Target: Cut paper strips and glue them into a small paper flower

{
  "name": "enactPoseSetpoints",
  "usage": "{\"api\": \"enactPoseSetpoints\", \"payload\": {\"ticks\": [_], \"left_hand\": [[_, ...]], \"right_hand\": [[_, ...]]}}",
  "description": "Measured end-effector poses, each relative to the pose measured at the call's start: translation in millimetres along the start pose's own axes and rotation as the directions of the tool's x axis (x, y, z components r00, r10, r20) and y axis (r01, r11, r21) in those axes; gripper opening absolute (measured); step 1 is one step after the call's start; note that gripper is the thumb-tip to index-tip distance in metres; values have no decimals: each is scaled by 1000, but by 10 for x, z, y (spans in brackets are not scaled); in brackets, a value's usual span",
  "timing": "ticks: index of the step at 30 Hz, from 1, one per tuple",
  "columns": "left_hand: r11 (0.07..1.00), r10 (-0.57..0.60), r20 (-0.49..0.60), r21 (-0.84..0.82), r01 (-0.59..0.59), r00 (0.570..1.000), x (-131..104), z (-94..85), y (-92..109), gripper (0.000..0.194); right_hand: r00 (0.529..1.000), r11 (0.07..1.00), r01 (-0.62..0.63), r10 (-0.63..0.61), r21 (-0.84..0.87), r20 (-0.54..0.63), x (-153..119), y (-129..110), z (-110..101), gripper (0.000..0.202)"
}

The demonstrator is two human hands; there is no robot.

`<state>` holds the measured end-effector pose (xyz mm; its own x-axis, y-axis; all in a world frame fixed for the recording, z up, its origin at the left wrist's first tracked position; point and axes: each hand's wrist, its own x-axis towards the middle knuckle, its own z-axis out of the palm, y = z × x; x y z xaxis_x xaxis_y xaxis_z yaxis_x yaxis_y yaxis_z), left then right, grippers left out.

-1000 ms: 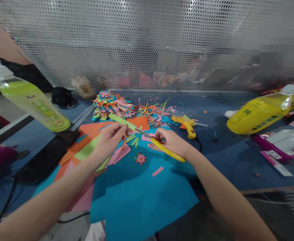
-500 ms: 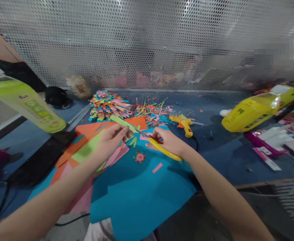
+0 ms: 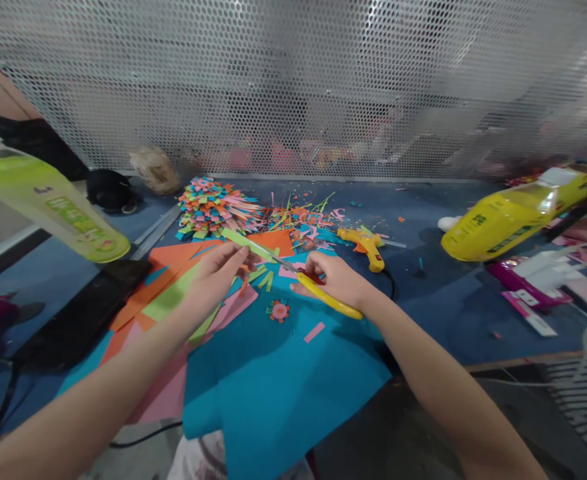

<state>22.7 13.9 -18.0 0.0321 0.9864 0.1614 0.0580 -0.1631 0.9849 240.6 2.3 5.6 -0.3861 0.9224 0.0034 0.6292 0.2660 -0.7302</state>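
My right hand (image 3: 336,277) is closed around the yellow handles of a pair of scissors (image 3: 323,293). Their blades point up and left, passing close to the fingers of my left hand (image 3: 223,267). Those fingers are pinched together; what is between them is too small to make out. An orange paper sliver (image 3: 244,288) shows just below them, and a light green paper strip (image 3: 238,239) lies behind. Short green strips (image 3: 268,281) lie between my hands. Below them, a paper flower (image 3: 279,311) with a pink centre and a pink strip (image 3: 315,332) rest on a blue sheet (image 3: 283,387).
A layered paper-fringe piece (image 3: 213,207) stands at the back beside paper scraps (image 3: 303,223). A yellow glue gun (image 3: 366,243) lies right of them. Bottles stand left (image 3: 58,207) and right (image 3: 503,220). Orange sheets (image 3: 168,257) and a black case (image 3: 83,313) are at left.
My left hand has shifted slightly left, its fingers a little farther from the scissors' pivot. My right hand and the scissors have hardly moved.
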Motion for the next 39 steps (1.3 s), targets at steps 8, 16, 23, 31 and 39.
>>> {"api": "enactPoseSetpoints", "payload": {"ticks": [8,16,23,31,39], "left_hand": [[987,95,-1,127,-94,995,8,-24,-19,23],[977,97,-18,194,-92,995,-10,1,14,24],[975,111,-17,198,-106,994,-3,9,13,23],[979,97,16,179,-98,995,-23,12,8,22],[987,71,32,145,-75,997,-31,11,-15,26]], "right_hand": [[998,1000,8,-9,11,58,4,31,11,27],[998,1000,0,-1,25,68,-7,44,39,28],[998,999,5,-7,35,59,-3,18,39,31],[998,999,27,-29,27,50,-3,38,53,33],[999,999,34,-35,35,30,-7,24,68,33]]}}
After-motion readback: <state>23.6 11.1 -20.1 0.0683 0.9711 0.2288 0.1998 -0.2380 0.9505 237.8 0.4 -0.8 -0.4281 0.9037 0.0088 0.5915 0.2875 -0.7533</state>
